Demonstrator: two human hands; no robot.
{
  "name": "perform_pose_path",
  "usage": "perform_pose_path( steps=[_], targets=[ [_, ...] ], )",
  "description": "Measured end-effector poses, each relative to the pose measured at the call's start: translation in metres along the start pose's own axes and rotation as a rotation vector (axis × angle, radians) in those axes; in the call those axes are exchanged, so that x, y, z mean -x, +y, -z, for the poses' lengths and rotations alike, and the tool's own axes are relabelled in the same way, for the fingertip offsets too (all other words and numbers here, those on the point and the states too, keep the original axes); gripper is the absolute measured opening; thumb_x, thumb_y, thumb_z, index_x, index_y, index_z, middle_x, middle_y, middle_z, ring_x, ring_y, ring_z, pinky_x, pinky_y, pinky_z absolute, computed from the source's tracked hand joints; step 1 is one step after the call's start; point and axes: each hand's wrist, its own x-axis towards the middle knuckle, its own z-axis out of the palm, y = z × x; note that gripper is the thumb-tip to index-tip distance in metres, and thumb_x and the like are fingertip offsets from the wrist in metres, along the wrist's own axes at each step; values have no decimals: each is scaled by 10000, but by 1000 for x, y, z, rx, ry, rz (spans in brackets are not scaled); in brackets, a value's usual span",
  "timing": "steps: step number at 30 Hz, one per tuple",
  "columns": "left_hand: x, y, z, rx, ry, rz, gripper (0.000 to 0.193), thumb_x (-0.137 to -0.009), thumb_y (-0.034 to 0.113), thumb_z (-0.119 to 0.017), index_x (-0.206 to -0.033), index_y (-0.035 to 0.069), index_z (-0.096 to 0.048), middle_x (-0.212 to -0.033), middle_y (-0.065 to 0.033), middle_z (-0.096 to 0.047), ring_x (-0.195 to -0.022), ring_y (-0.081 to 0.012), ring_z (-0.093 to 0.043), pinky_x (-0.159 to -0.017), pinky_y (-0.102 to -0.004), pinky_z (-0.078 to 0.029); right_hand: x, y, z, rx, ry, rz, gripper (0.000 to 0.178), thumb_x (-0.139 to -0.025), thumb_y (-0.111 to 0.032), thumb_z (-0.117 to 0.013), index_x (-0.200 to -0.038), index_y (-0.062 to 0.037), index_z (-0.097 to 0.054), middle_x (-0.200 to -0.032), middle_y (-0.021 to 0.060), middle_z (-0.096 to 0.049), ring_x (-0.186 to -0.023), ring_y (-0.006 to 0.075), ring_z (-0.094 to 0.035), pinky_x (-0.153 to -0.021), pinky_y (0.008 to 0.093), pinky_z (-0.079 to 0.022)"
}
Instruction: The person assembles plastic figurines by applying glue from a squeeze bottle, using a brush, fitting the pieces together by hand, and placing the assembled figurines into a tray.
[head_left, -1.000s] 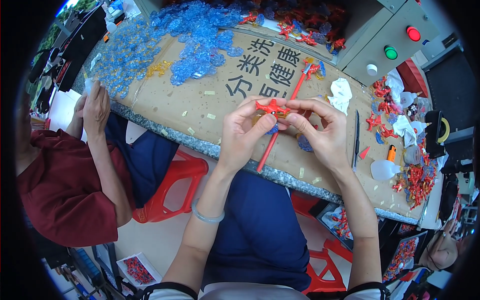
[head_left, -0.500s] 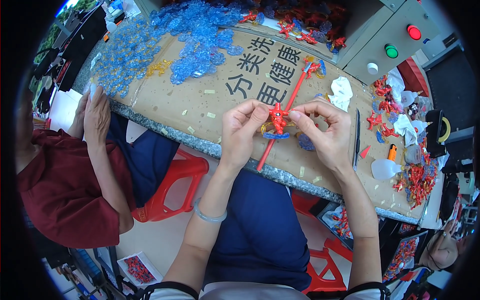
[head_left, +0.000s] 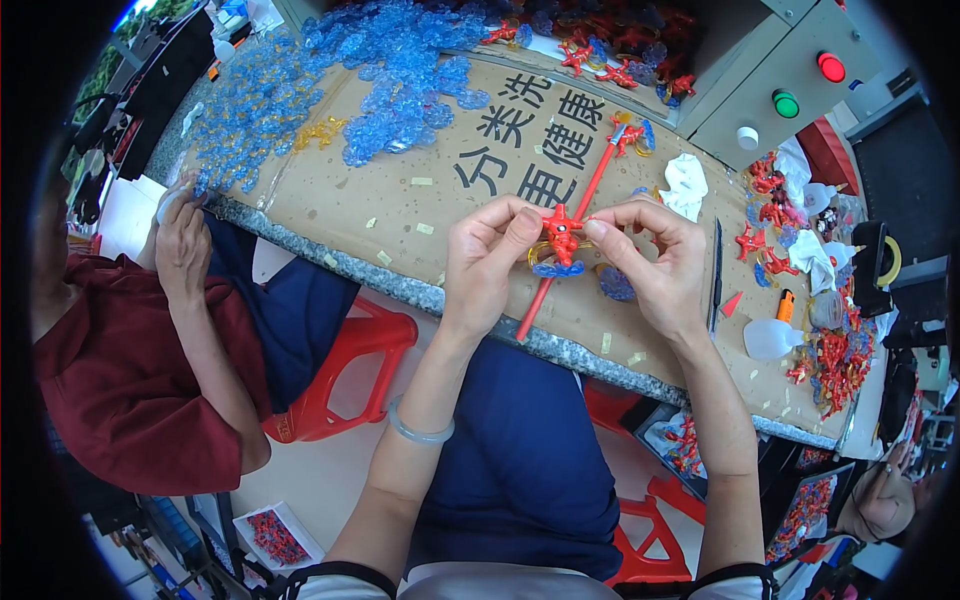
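Between my two hands is a small red toy figure (head_left: 562, 232) with a clear yellow ring and a translucent blue piece at its lower end. My left hand (head_left: 485, 262) pinches its left side between thumb and fingers. On the other side, the thumb and fingertips of my right hand (head_left: 655, 265) grip the figure's outstretched arm. Beneath it, a long red rod (head_left: 598, 183) slants across the cardboard to the table's front edge. Another translucent blue piece (head_left: 614, 284) lies beside my right hand, partly hidden by it. A similar red figure (head_left: 628, 136) sits at the rod's far end.
Piles of blue translucent pieces (head_left: 400, 110) cover the far left. A crumpled white tissue (head_left: 684, 187), a black knife-like tool (head_left: 716, 275) and a white bottle (head_left: 770, 338) lie to the right. A grey machine box (head_left: 775, 60) stands behind. A person's hand (head_left: 183, 245) works at left.
The red figure has tilted slightly between my fingers, and both hands stay in nearly the same place. At left, the other person's hands have shifted a little.
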Motion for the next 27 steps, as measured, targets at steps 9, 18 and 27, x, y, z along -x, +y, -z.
perform_pose_path(
  steps=[9, 18, 27],
  targets=[
    [1, 2, -3, 11, -109, -76, 264, -962, 179, -504, -1076, -52, -558, -1037, -104, -607, -932, -126, -596, -818, -277, -503, 1, 5, 1, -224, 33, -207, 143, -821, -131, -679, -864, 4, -700, -728, 17, -652, -632, 41, -495, -568, 212, -375],
    [-4, 5, -12, -214, -89, -338, 274, -881, -4, -559, -1154, -27, -564, -1169, -144, -544, -1002, -180, -585, -846, -295, -506, 2, 9, 3, -321, -107, -276, 186, -867, -161, -650, -930, 8, -695, -782, 53, -676, -762, 62, -607, -645, 198, -464],
    [-1, 0, -2, -209, -80, -281, 157, -867, -17, -587, -1022, -40, -601, -1093, -112, -541, -940, -136, -583, -775, -248, -506, 1, 2, -2, -213, 9, -112, 219, -854, -136, -661, -1004, 24, -676, -825, 74, -679, -742, 88, -619, -665, 216, -493]
  ],
)
